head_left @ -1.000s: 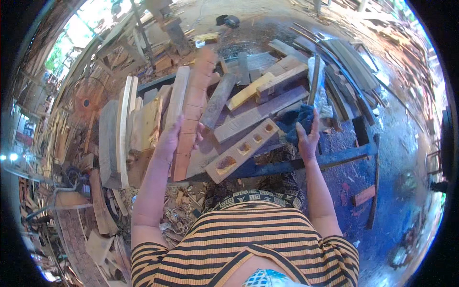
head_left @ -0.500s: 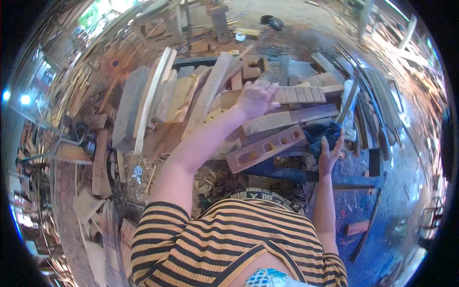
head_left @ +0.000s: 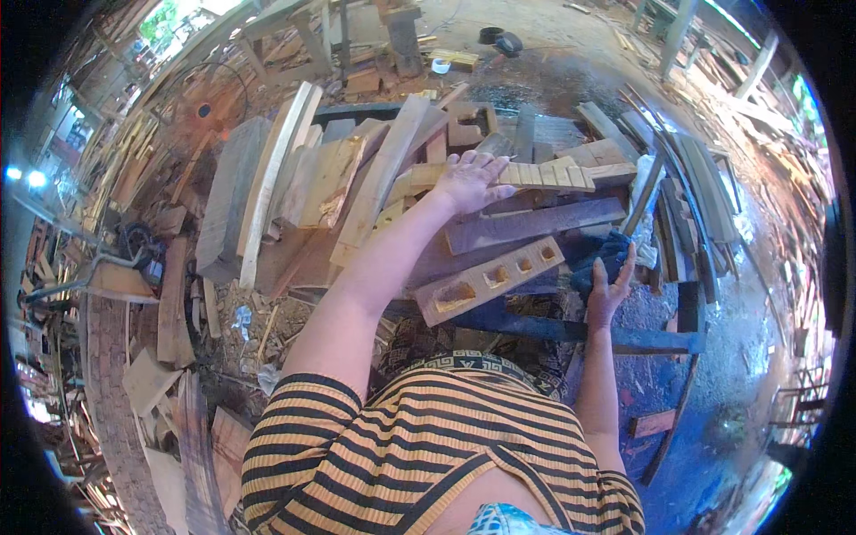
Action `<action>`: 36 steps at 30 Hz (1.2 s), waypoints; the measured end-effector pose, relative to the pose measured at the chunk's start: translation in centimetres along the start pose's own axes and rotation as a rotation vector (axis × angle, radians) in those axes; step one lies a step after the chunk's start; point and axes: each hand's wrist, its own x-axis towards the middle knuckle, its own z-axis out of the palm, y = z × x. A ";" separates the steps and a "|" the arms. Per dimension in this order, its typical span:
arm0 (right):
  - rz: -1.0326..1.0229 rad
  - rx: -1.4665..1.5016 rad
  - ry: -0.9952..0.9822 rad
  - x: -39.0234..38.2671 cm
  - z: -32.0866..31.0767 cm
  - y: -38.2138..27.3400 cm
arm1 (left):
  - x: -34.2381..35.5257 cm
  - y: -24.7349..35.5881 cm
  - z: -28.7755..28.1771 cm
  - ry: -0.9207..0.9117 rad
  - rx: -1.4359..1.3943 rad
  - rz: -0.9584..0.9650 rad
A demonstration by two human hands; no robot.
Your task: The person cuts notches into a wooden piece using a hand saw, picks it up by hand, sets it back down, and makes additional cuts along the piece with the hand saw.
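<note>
My left hand (head_left: pixel 473 183) lies palm down across a long wooden piece with evenly spaced cross grooves (head_left: pixel 548 174), its fingers stretched out and thumb apart. My right hand (head_left: pixel 610 290) is at the right, thumb and fingers apart and pointing up, against a crumpled dark blue cloth (head_left: pixel 599 260); the far side of its fingers is partly hidden. Between my arms a wooden block with several square holes (head_left: pixel 490 281) slants across the near side. Just beyond it lies a plain dark wooden beam (head_left: pixel 535 223).
Planks and beams (head_left: pixel 379 178) cover the left of the work table. A blue metal frame bar (head_left: pixel 642 340) runs along its near edge. A dark stick (head_left: pixel 646 192) and white plastic (head_left: pixel 649 227) stand beside the cloth. Wood offcuts (head_left: pixel 150 382) litter the floor at left.
The whole view has shifted slightly. My left hand's fingers have spread flatter over the grooved piece, more of which shows bright. My right hand stays at the cloth.
</note>
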 end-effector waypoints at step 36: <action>0.140 -0.896 -0.556 4.8 1.7 -11.4 | 4.6 4.4 1.3 0.064 0.014 -0.243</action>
